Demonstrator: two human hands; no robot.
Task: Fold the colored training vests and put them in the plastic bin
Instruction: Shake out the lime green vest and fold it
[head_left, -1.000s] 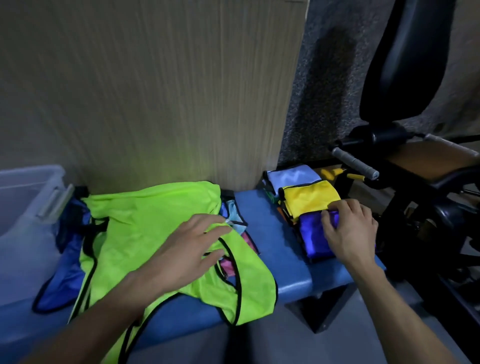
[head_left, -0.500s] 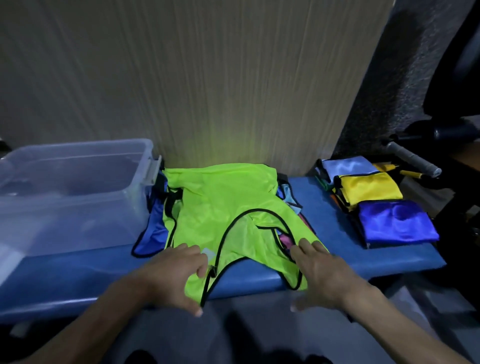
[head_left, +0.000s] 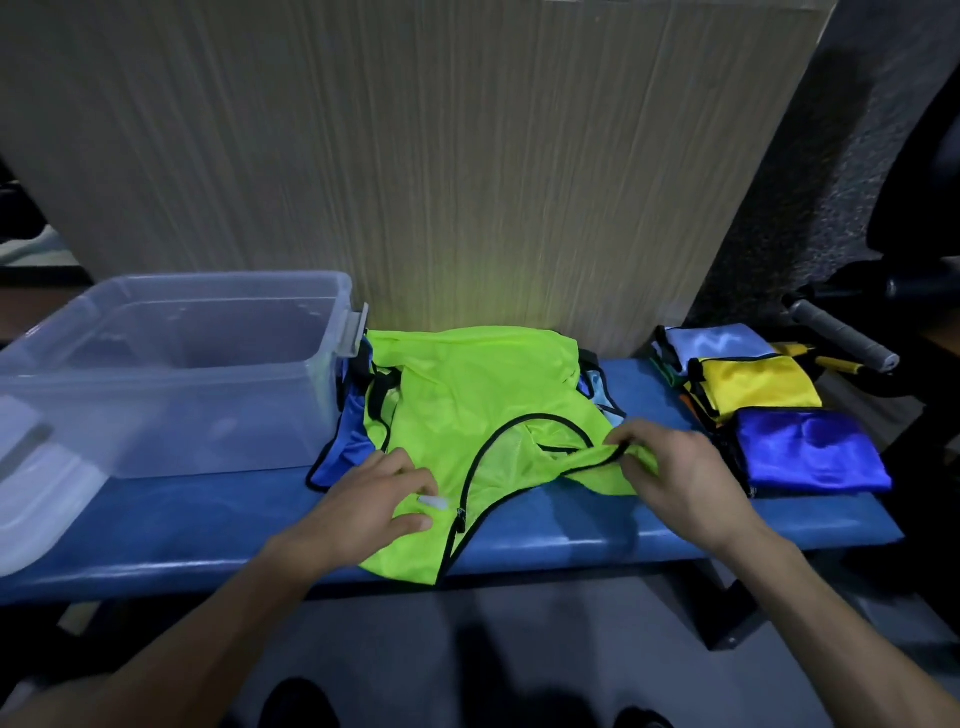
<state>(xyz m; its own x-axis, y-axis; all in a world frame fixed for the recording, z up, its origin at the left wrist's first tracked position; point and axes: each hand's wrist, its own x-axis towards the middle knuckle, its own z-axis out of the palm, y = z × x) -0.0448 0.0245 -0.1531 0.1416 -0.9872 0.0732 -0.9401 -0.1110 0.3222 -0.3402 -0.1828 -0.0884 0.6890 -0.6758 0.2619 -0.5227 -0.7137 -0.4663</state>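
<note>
A neon green vest (head_left: 467, 395) with black trim lies spread on the blue bench (head_left: 571, 525), on top of other vests. My left hand (head_left: 374, 504) grips its near left strap at the bench's front edge. My right hand (head_left: 675, 467) pinches the right strap and lifts it slightly. A blue vest (head_left: 348, 441) pokes out from under the green one on the left. To the right lies a row of folded vests: purple-blue (head_left: 810, 449), yellow (head_left: 758, 384), light blue (head_left: 717, 340). The clear plastic bin (head_left: 218, 410) stands at the left with nothing inside.
The bin's lid (head_left: 36, 499) lies at the far left on the bench. A wood-grain panel (head_left: 415, 156) rises behind the bench. Black gym equipment with a grey handle (head_left: 841, 332) stands at the right. The dark floor lies below the bench's front edge.
My right hand left the folded purple-blue vest and came to the green vest's right strap. My left hand slid to the near left strap. The view swung left, showing the bin.
</note>
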